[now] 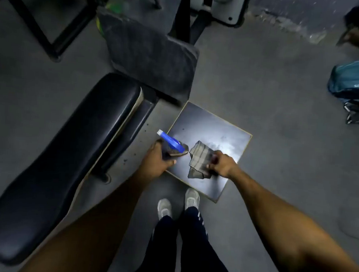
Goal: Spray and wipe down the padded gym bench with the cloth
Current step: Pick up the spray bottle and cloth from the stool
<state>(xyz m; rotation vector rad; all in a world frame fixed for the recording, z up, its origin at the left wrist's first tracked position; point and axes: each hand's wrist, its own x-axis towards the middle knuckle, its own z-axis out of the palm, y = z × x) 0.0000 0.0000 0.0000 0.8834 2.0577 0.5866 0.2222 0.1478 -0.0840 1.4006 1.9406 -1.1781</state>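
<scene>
My left hand (156, 161) is wrapped around the spray bottle (171, 144), light and rigid, best held at its neck. My right hand (222, 164) seems to pinch the limp checked cloth (199, 157). The bench (69, 157) lies left of both grips.

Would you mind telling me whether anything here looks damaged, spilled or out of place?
Nothing looks spilled. The long black padded bench shows a pale strip along its right edge, possibly exposed board; too blurred to tell. The left hand grips the blue-nozzled spray bottle; the right hand holds the checked cloth.
</scene>
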